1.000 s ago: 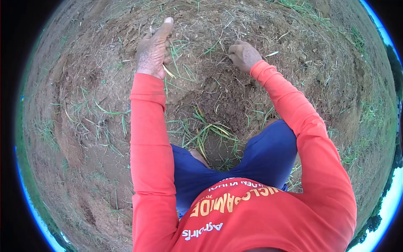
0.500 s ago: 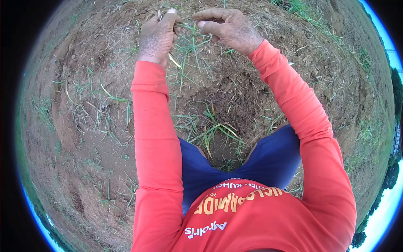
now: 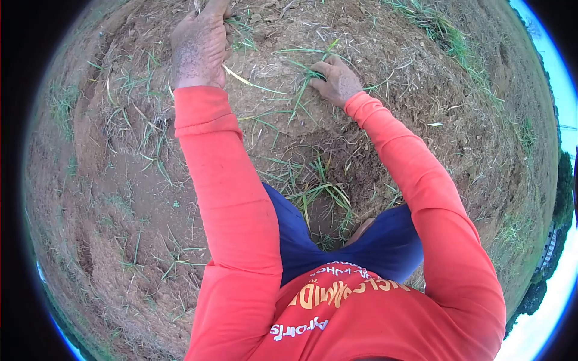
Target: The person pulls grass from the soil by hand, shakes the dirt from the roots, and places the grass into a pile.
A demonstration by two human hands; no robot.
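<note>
My left hand is closed at the top left, over the soil. A small pale tip shows at its upper edge, but what it grips is mostly hidden. Beside its wrist, a long yellowish blade runs out to the right. My right hand is lower and to the right, close to the ground, with thumb and fingers curled around green grass blades. Long blades fan out above and below those fingers.
Brown soil with dry stalks and scattered grass surrounds me. A leafy grass tuft grows between my knees, near a dug-up dark patch. A thicker grass strip lies at the upper right.
My right hand has moved down and rightward, from beside the left hand to the grass blades, and its fingers have closed. My left hand has shifted up and left, still closed.
</note>
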